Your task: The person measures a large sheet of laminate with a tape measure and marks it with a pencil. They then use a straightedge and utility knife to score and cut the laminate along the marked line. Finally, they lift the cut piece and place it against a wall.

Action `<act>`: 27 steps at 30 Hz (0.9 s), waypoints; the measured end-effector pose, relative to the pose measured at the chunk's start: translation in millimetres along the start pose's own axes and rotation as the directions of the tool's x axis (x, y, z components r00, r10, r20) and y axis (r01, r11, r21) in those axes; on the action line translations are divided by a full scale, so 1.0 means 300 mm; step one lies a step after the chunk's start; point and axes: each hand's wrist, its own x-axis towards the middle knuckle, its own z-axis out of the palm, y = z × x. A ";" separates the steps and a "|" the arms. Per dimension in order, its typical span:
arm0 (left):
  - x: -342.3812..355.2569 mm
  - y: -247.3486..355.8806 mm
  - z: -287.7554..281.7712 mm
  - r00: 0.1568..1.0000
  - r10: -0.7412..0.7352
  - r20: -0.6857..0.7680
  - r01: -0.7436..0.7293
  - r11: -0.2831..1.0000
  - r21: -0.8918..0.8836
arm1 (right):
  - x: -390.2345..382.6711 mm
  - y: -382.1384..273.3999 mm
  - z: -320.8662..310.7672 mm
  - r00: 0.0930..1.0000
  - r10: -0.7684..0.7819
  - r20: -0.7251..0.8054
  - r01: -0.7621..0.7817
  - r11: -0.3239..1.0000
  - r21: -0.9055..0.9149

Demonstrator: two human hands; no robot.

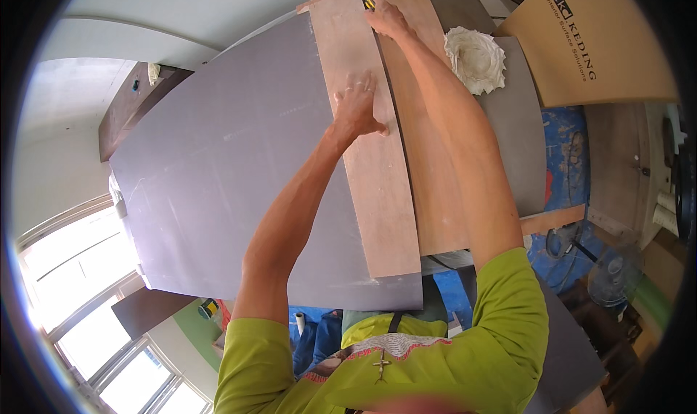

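Note:
A long, pale plywood strip (381, 203) lies on a large grey sheet (225, 167), close to the sheet's right edge. My left hand (355, 108) presses flat on the middle of the strip, fingers spread and thumb out to the right. At the strip's far end, my right hand (390, 18) is closed around a yellow-and-black utility knife (369, 2), held by the strip's right edge. The blade's tip is too small to make out. To the right, under my right forearm, is a wider plywood board (432, 189).
A crumpled off-white plastic or cloth bundle (475, 62) rests on a grey-brown panel (512, 116) at the right. Beyond it stands a large cardboard box (610, 44). Blue sheeting (565, 142) covers the floor, with a clear plastic container (608, 280) at the lower right.

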 end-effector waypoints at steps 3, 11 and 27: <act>0.009 -0.019 0.045 0.998 -0.051 -0.027 0.049 0.996 -0.068 | 0.010 0.018 0.008 0.994 -0.033 0.101 0.033 0.999 -0.004; 0.009 0.010 -0.008 0.997 -0.031 0.069 0.033 0.999 -0.015 | -0.017 -0.111 -0.035 0.998 0.042 0.053 -0.035 0.992 -0.118; 0.029 -0.007 0.020 0.992 -0.041 0.122 0.037 0.999 0.035 | -0.152 -0.081 -0.052 0.995 0.080 0.055 -0.075 0.993 -0.095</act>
